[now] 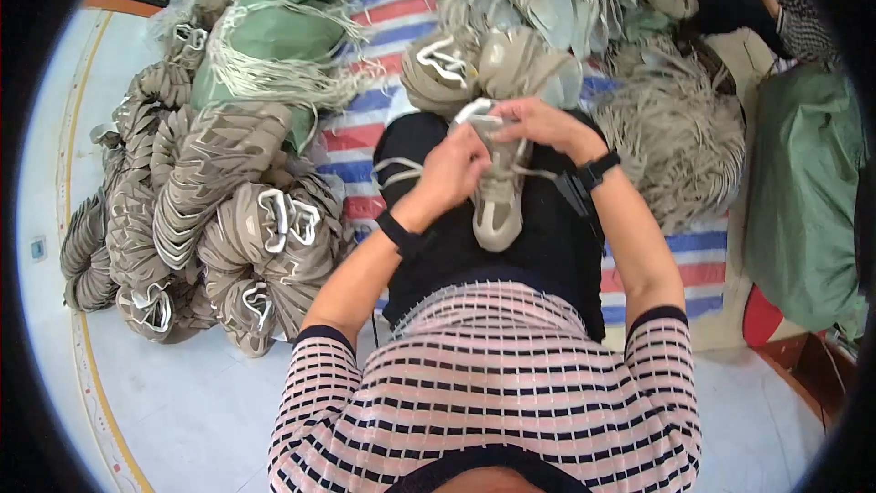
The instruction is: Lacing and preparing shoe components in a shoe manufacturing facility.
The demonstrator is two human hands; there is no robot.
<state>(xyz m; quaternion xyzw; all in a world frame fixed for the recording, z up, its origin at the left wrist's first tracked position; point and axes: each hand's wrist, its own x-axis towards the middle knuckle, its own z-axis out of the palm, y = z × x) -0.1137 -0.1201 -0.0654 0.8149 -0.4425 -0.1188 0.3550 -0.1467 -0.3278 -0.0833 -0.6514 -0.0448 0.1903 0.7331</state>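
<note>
Your left hand (452, 173) and right hand (538, 123) are both clamped on the beige shoe upper (497, 205) resting on your lap.

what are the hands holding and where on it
Both hands hold one beige shoe upper lying on the lap. The left hand grips its side near the lace area; the right hand holds its top end, by the opening.

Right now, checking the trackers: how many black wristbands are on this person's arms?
2: one black wristband on the left wrist, another wristband on the right wrist. None hidden, it seems.
</note>
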